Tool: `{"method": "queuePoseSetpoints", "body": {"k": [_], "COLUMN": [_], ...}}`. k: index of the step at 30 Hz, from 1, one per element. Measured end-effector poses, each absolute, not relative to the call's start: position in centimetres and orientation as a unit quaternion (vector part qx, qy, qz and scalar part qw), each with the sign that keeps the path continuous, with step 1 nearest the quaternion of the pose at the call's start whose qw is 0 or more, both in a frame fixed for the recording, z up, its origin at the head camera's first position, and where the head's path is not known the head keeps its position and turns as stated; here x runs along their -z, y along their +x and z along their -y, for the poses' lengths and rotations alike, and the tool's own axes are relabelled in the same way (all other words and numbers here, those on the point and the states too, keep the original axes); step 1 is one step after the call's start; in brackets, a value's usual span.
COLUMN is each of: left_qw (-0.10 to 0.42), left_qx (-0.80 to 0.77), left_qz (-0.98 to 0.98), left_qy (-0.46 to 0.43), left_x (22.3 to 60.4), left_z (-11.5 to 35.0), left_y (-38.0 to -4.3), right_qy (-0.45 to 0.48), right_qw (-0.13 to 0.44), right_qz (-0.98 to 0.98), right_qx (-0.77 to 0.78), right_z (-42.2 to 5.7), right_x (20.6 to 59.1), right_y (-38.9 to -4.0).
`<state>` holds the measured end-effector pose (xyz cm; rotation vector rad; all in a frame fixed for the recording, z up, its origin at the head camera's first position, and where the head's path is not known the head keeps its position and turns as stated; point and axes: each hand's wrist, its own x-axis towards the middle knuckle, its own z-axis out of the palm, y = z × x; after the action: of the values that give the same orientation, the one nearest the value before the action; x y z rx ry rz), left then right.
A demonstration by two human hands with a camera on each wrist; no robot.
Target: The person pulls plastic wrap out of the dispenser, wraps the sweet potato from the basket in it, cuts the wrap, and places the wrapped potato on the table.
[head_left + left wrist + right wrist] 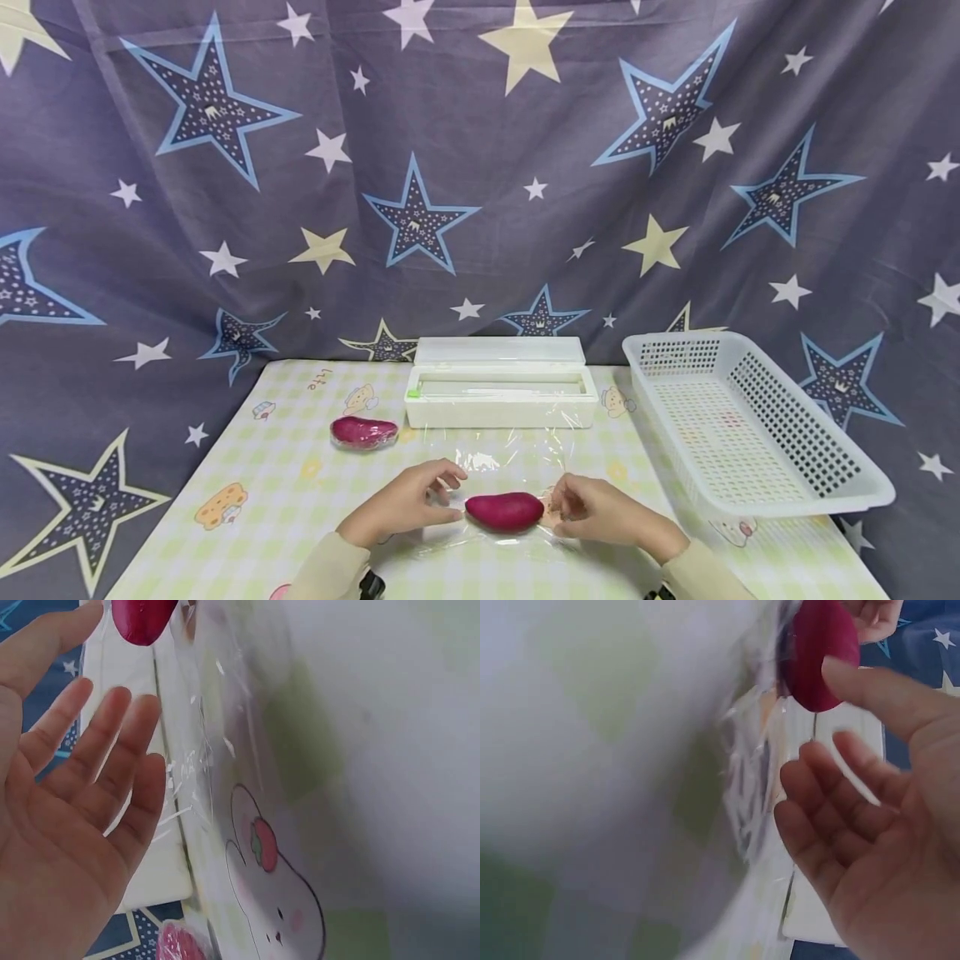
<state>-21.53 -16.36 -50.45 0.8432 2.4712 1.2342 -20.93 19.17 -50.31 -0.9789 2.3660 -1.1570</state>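
Observation:
A purple-skinned sweet potato (505,512) lies on a sheet of clear cling film (487,454) spread over the table in front of the white wrap box. My left hand (414,502) is at its left end, thumb and fingers apart; the left wrist view shows the palm with nothing in it. At the right end is my right hand (600,510), its fingers loosely bent. In the right wrist view the right thumb (877,694) overlaps the sweet potato, and crumpled film (750,772) stands beside the fingers.
The wrap box (501,410) stands at the back with its lid up. A film-wrapped sweet potato (363,432) lies to its left. On the right is a white perforated basket (678,433). A checked cloth (247,467) covers the table, with a starry curtain (480,125) behind.

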Motion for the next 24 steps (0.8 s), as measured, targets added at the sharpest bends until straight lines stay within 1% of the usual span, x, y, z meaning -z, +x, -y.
{"method": "queuePoseSetpoints", "body": {"k": [5,9,13,17,24], "left_qw": [0.147,0.172,0.191,0.19,0.185], "left_qx": [-0.431,-0.439,-0.421,-0.398,-0.399], "left_qz": [-0.837,-0.824,-0.828,-0.836,-0.834], "left_qy": [0.304,0.315,0.317,0.327,0.332], "left_x": [50.6,50.8,50.9,51.0,51.1], "left_z": [16.7,16.7,16.5,16.4,16.4], "left_y": [-20.8,-20.2,-19.9,-19.7,-19.7], "right_qy": [-0.397,-0.421,-0.425,-0.43,-0.459], "right_qw": [0.173,0.157,0.144,0.138,0.105], "right_qz": [-0.813,-0.817,-0.828,-0.834,-0.833], "right_qx": [0.388,0.361,0.335,0.317,0.29], "right_z": [-19.4,-19.1,-18.9,-19.0,-19.0], "right_x": [50.8,51.2,51.3,51.4,51.4], "right_y": [-20.3,-19.9,-19.7,-19.7,-19.8]}}
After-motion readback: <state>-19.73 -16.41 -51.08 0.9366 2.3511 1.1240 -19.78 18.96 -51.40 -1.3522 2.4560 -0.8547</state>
